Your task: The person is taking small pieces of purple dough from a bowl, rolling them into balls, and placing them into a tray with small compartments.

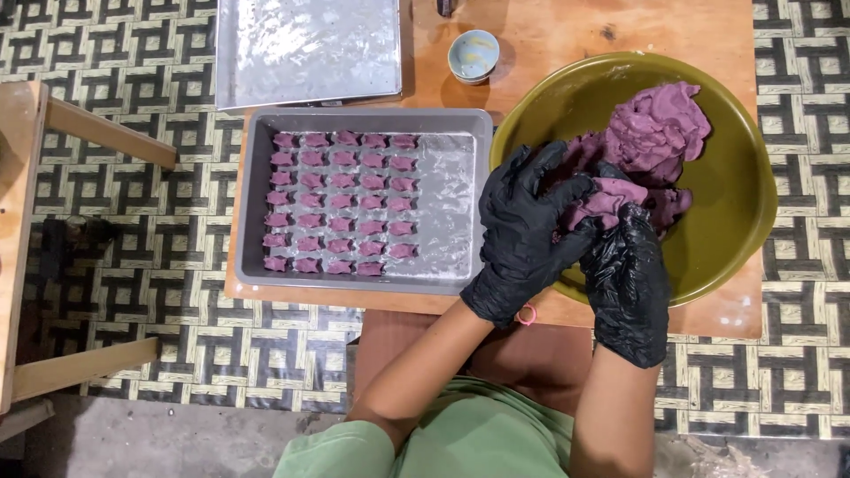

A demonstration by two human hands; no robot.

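Both hands wear black gloves and meet over the near left rim of a big olive-green bowl (pixel 735 204). A mass of purple dough (pixel 660 128) fills the bowl's middle. My right hand (pixel 627 283) grips a lump of purple dough (pixel 606 202) pulled from that mass. My left hand (pixel 522 230) presses against the same lump, fingers spread over it. To the left lies a grey baking tray (pixel 452 199) with rows of several small purple shaped pieces (pixel 341 202); its right part is bare and shiny.
All this rests on a low wooden table (pixel 567 35). Behind the grey tray lies a second, bare metal tray (pixel 305 49), and a small pale blue bowl (pixel 473 55) beside it. A wooden frame (pixel 22 221) stands at the left on the patterned floor mat.
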